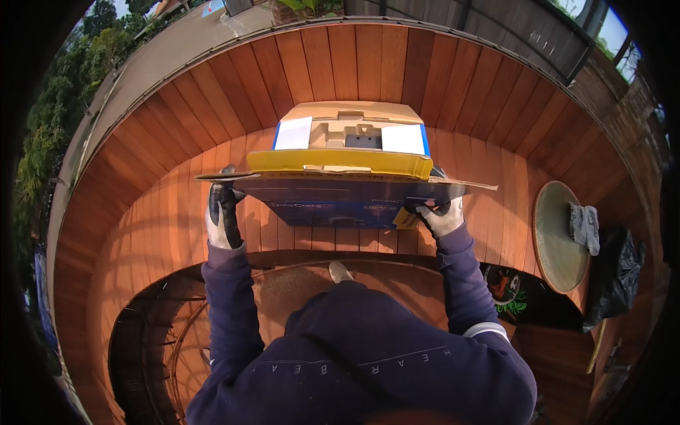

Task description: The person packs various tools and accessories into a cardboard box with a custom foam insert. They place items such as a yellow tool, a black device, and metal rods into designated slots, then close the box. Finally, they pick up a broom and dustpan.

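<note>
A blue and yellow cardboard box [333,202] rests on the wooden bench in front of me, its top open. Its yellow lid flap [340,163] lies toward me, with side tabs sticking out left and right. Inside are a moulded brown cardboard insert [328,134], a small dark piece [363,142] and a white panel at each side. My left hand [225,212], in a black and white glove, grips the box at its left side, by the tab. My right hand [440,212], gloved alike, has its fingers closed on the right side. The fingertips are partly hidden behind the tabs.
The curved slatted wooden bench [163,198] has a tall backrest. To the right stands a round greenish disc [556,241] with a grey cloth [585,228] on its edge, beside a black plastic bag [613,280]. Dark openings lie below the bench's inner edge.
</note>
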A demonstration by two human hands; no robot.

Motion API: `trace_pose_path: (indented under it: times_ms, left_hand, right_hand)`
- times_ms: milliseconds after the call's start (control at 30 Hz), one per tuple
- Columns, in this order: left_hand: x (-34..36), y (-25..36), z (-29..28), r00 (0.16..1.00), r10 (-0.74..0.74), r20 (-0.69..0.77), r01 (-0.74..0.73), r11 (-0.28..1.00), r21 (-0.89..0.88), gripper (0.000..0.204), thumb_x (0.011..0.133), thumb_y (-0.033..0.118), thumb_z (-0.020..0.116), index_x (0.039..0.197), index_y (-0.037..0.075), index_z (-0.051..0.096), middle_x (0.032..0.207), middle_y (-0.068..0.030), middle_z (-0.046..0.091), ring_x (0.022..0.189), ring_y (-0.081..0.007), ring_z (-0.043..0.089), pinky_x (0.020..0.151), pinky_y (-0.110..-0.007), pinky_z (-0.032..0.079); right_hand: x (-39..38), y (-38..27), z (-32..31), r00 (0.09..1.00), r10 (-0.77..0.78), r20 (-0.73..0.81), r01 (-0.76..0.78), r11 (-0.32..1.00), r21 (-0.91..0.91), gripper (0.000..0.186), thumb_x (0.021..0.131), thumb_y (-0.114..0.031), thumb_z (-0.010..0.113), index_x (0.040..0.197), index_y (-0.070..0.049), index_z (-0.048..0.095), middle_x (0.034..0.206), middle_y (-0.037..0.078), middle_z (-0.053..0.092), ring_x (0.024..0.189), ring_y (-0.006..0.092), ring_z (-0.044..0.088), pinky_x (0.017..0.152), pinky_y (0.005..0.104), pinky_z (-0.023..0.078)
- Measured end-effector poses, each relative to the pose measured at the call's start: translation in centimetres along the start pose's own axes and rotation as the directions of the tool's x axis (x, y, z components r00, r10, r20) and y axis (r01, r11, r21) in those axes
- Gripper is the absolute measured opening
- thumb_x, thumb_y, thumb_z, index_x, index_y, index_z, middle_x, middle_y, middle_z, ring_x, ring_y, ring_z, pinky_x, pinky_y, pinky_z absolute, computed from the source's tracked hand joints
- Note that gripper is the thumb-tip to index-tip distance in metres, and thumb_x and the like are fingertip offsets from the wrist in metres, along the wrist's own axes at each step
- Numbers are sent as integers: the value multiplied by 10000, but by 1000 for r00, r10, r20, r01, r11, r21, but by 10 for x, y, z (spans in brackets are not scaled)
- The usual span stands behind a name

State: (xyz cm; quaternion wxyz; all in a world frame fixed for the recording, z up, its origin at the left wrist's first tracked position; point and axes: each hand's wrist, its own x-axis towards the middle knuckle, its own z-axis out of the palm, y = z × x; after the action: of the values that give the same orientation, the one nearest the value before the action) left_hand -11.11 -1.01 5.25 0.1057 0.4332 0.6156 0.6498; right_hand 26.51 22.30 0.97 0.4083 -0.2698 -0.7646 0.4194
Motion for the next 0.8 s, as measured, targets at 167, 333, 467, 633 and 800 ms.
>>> trace_pose_path:
  times_ms: [167,333,467,633,800]
  left_hand:
    - [106,-110,16,982,-123,143,183,805,-564,541,1064,390,523,1432,-6,517,1289,-170,653,1149,-239,661,1040,-376,534]
    - [133,-108,79,988,-93,124,90,995,34,523,1061,356,531,1436,-8,511,1282,-174,655,1138,-242,662,1020,-369,538]
    - [133,-108,154,962,-93,258,66,992,111,511,1059,329,538,1440,-10,505,1276,-177,655,1129,-244,664,1004,-364,540]
    - [132,-105,176,936,-97,339,69,993,93,497,1055,294,547,1444,-12,499,1268,-180,657,1118,-247,666,985,-357,543]
    - [136,-101,152,931,-129,342,113,991,66,485,1052,260,556,1448,-14,492,1261,-184,658,1107,-249,667,965,-350,546]
  right_hand:
    - [-12,27,19,970,49,-237,-37,998,56,477,751,-120,836,1180,20,682,1203,208,693,1227,370,614,1063,457,484]
    - [8,16,29,957,-161,-240,183,980,73,496,792,-202,820,1210,20,670,1261,227,666,1230,403,602,1076,492,465]
    - [5,4,31,958,-55,-282,104,981,162,474,820,-276,828,1179,3,693,1267,216,660,1228,358,607,1039,462,500]
    - [-1,10,32,954,79,-290,-1,966,260,440,804,-269,844,1137,-7,723,1242,190,683,1202,354,616,1041,464,495]
    - [3,13,31,960,11,-279,48,978,203,382,822,-225,818,1114,4,726,1228,189,686,1207,354,610,1045,456,486]
